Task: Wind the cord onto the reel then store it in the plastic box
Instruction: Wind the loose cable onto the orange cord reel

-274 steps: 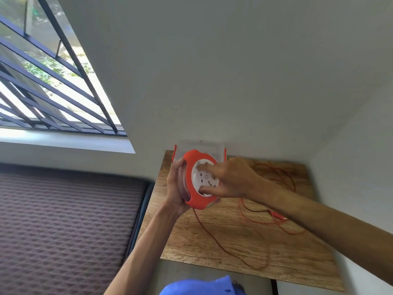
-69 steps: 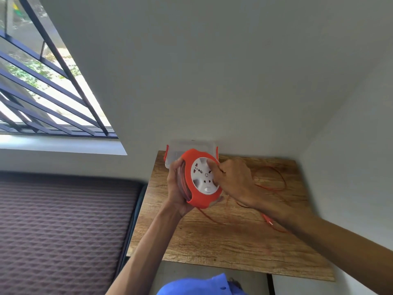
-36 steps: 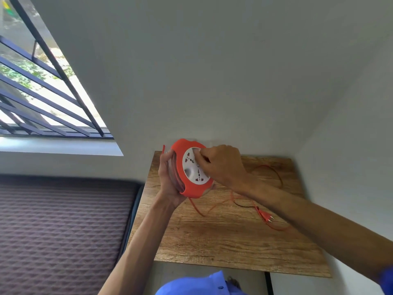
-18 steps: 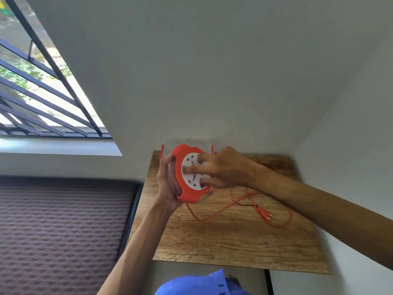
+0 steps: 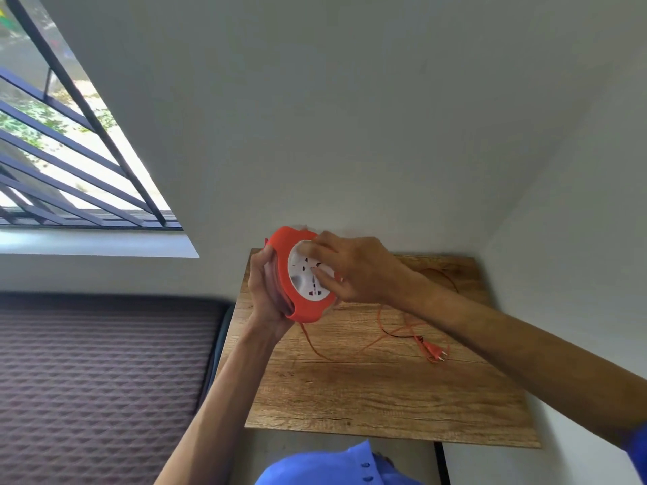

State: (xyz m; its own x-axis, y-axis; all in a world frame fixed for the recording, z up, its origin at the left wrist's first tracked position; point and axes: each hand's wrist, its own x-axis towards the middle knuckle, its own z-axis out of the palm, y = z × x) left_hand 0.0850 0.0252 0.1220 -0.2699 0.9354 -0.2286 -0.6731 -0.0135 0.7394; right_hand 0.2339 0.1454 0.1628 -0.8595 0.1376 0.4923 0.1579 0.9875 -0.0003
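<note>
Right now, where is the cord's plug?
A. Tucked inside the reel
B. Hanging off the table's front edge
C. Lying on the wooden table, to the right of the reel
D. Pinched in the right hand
C. The plug lies on the wooden table, right of the reel, with loose cord trailing to it.

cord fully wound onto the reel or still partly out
Partly out. A loose length of the orange cord trails from the reel across the table, with its plug lying there.

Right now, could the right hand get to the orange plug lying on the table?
Probably yes: the plug lies in the open on the table, just beneath the right forearm, but the right hand is busy on the reel.
</note>
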